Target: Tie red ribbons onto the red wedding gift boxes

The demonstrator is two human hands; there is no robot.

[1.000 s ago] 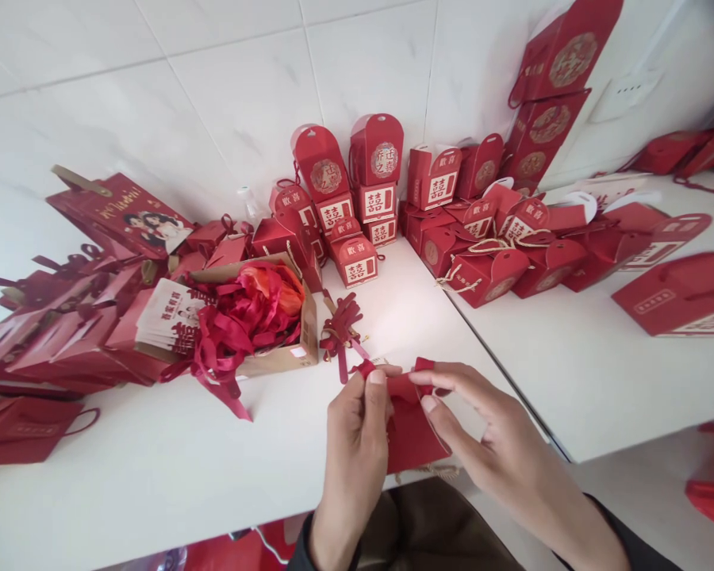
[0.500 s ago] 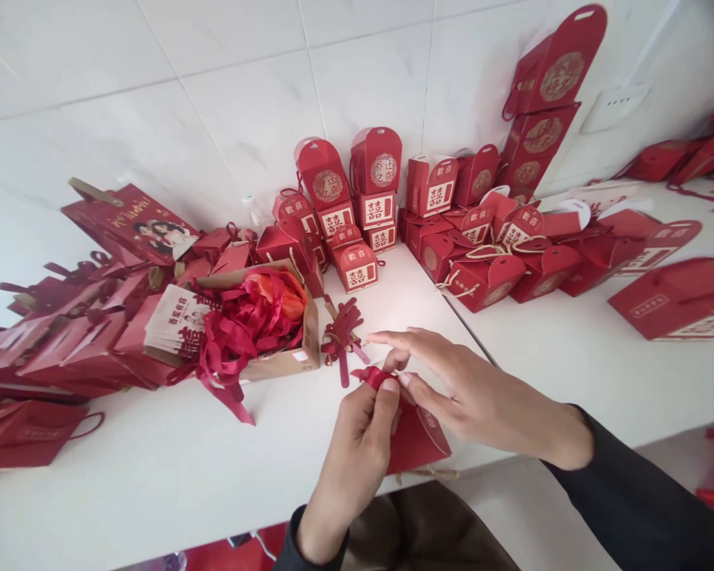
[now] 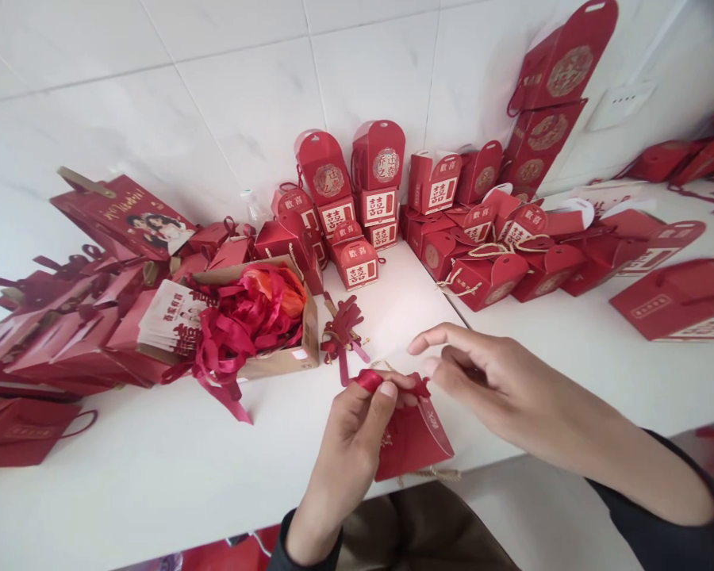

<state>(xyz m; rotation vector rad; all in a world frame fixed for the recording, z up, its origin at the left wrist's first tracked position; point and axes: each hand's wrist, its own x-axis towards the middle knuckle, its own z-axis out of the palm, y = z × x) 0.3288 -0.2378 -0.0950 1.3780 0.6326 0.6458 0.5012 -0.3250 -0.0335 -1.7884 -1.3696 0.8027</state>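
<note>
My left hand (image 3: 351, 444) is closed, thumb pressed on a short red satin ribbon (image 3: 370, 380) whose other end shows past my fingers. Under it lies a red gift box (image 3: 413, 444) near the table's front edge, with a twisted gold cord (image 3: 437, 474) at its lower side. My right hand (image 3: 481, 373) hovers just right of the ribbon's end, fingers curved and apart, with nothing visible in them. Beyond my left hand is a small pile of dark red ribbon strips (image 3: 343, 329).
A cardboard box (image 3: 285, 363) of loose red ribbons (image 3: 243, 317) and printed cards (image 3: 172, 317) stands to the left. Red bags (image 3: 83, 341) crowd the far left. Stacked red boxes (image 3: 381, 202) line the wall, with more boxes (image 3: 493, 277) at the right.
My right hand has drawn back to the right, away from the ribbon. The ribbon now lies stretched across my left fingers, still pinched by the left hand.
</note>
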